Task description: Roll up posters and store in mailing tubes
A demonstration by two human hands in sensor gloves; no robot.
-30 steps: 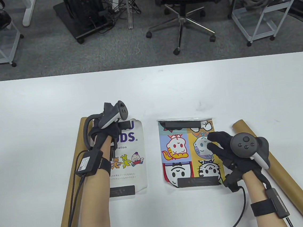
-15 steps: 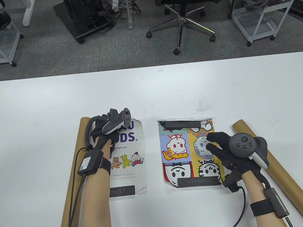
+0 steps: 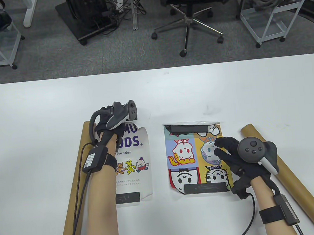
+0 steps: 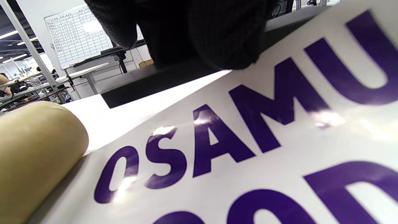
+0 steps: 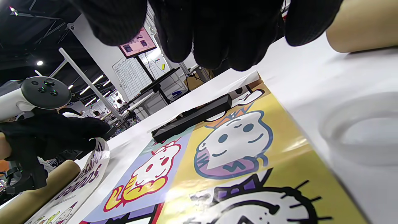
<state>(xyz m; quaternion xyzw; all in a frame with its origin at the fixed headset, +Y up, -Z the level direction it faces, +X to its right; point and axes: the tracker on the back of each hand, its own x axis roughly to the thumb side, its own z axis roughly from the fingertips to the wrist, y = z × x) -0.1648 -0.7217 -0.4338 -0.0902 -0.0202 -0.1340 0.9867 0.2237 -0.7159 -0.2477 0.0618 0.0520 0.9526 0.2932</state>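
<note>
A white poster [image 3: 135, 164] printed OSAMU GOODS [image 4: 248, 133] lies left of centre, with a brown mailing tube [image 3: 76, 183] along its left side. My left hand [image 3: 106, 126] is at the poster's far end, fingers [image 4: 217, 37] curled over the black bar [image 4: 149, 85] clamped there. That end [image 5: 100, 155] curls up off the table. A colourful cartoon poster [image 3: 187, 159] lies flat to the right, a black bar [image 3: 188, 128] at each end. My right hand [image 3: 224, 149] rests on its right half with fingers spread. A second tube [image 3: 293, 179] lies under that wrist.
The white table [image 3: 171, 94] stretches beyond the posters. Past its far edge stand an office chair [image 3: 191, 11] and wire carts [image 3: 272, 15] on the floor. Glove cables [image 3: 79, 202] trail across the left tube toward the table's near edge.
My left hand has slid away from me along the white poster, uncovering more of the purple lettering. The right hand and the colourful poster have stayed put.
</note>
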